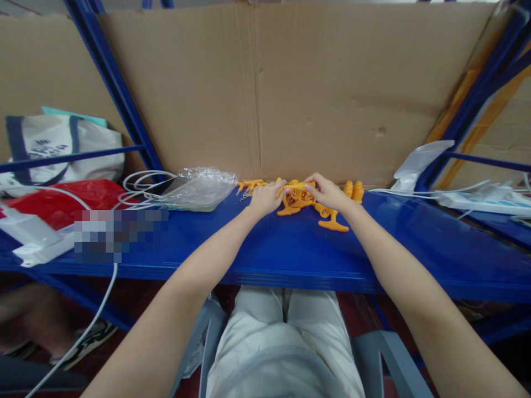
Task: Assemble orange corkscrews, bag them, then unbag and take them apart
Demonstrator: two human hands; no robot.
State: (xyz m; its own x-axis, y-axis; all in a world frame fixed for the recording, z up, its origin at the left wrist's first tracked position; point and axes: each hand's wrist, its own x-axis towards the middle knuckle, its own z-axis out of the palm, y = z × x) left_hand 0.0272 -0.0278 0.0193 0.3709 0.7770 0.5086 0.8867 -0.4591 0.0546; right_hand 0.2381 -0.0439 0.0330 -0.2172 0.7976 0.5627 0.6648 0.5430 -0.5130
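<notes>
My left hand (266, 199) and my right hand (327, 191) meet over a cluster of orange plastic parts towards the back of the blue shelf. Between them is an orange plastic piece (296, 186), its left end in my left fingers and its right end at my right fingertips. Below it lie orange parts with round knobs (302, 198). A T-shaped orange part (333, 222) rests under my right wrist. Left of my left hand are thin branching orange pieces (250, 184). Two ribbed orange pieces (353, 191) stand behind my right forearm. My fingers partly hide the held piece.
A clear plastic packet (203, 190) lies to the left, beside white cables (143, 182) and a red bag (87, 202). A cardboard panel (315, 94) closes off the back. On the right are a white plastic piece (418, 166) and a power strip (485, 202). Another person's leg (37, 318) shows lower left.
</notes>
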